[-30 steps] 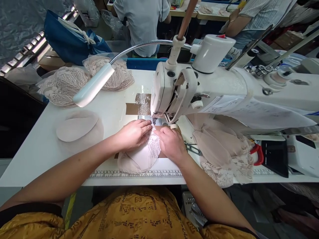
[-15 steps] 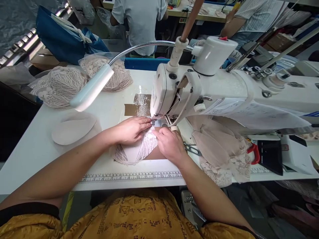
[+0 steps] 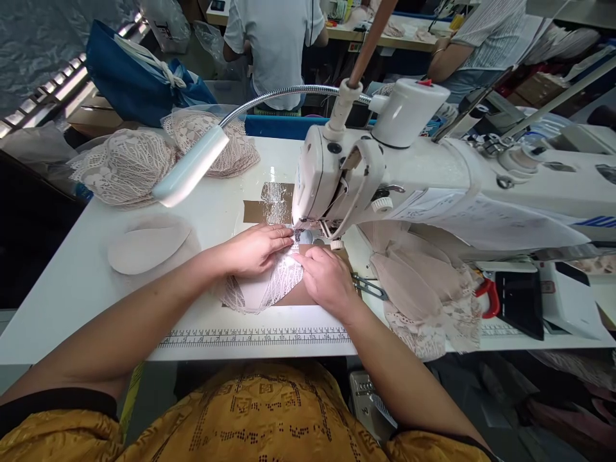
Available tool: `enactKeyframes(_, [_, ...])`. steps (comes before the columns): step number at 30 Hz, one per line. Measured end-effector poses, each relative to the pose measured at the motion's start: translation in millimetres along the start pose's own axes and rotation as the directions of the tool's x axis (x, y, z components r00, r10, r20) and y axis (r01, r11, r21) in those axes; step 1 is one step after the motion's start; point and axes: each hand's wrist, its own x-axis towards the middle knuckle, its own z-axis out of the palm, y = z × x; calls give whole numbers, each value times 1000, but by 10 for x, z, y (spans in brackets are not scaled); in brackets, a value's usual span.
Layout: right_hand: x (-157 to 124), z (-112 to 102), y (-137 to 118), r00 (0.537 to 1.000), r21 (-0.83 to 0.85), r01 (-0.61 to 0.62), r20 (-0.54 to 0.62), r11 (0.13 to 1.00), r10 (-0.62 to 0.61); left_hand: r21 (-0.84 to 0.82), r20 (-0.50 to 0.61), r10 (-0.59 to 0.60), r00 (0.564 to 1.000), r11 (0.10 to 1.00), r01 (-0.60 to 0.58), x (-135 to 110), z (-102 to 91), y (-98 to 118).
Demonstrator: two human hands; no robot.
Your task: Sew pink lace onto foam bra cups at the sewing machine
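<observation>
A pale lace bra cup piece (image 3: 282, 282) lies at the needle end of a white sewing machine (image 3: 315, 176). My left hand (image 3: 257, 249) rests flat on its upper left part, fingers stretched toward the presser foot. On the right edge of the lace, my right hand (image 3: 330, 279) is closed, thumb and forefinger pinching the fabric just in front of the needle. The fingers and machine head partly hide the stitching spot. Beneath the lace shows brown tape (image 3: 301, 295) on the table.
Stacks of lace cups (image 3: 128, 167) lie at the back left, near a lamp (image 3: 192, 165). Thin pale cup pieces (image 3: 149, 249) sit at left. To the right are small thread snips (image 3: 369, 287), a lace garment pile (image 3: 423, 282) and red-handled scissors (image 3: 489, 298). Two people work beyond.
The camera view has shifted slightly. Both hands keep nearly the same place and hold on the lace by the needle; any feed of the fabric is too small to tell.
</observation>
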Motion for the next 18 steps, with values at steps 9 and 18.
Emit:
enactKeyframes(9, [-20, -8, -32, 998, 138, 64, -23, 988, -61, -45, -61, -17, 998, 999, 14, -264, 35, 169])
enactKeyframes(18, [-14, 18, -22, 994, 120, 99, -55, 988, -93, 57, -89, -282, 955, 956, 288, -38, -93, 248])
